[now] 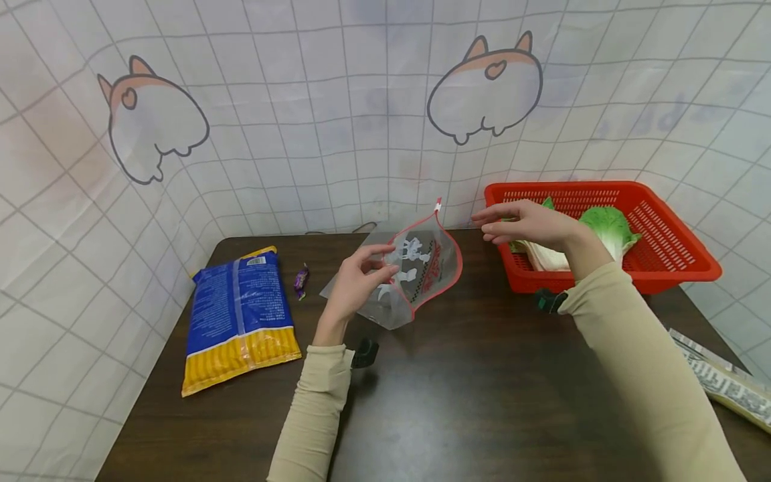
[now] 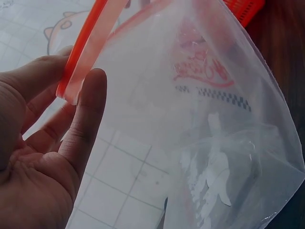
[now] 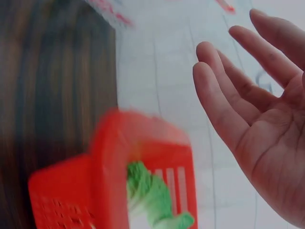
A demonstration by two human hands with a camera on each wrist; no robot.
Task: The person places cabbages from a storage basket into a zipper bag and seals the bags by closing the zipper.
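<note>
A clear zip bag (image 1: 442, 268) with red edging and a slider stands mouth-open near the back of the table, printed in white and red. My left hand (image 1: 360, 278) pinches one red edge of its mouth between thumb and fingers; the left wrist view shows the zip strip (image 2: 86, 52) between them. My right hand (image 1: 530, 224) hovers right of the bag, fingers extended and holding nothing. Beneath it is the near left part of a red basket (image 1: 614, 276). Inside the basket lies a green and white leafy cabbage (image 1: 607, 227), partly hidden by the right arm.
At the left lies a blue and yellow packet (image 1: 237, 314), with a small purple wrapped candy (image 1: 301, 280) beside it. A long printed packet (image 1: 723, 378) lies at the right table edge. A tile-patterned cloth (image 1: 337, 134) rises behind the dark table (image 1: 452, 402).
</note>
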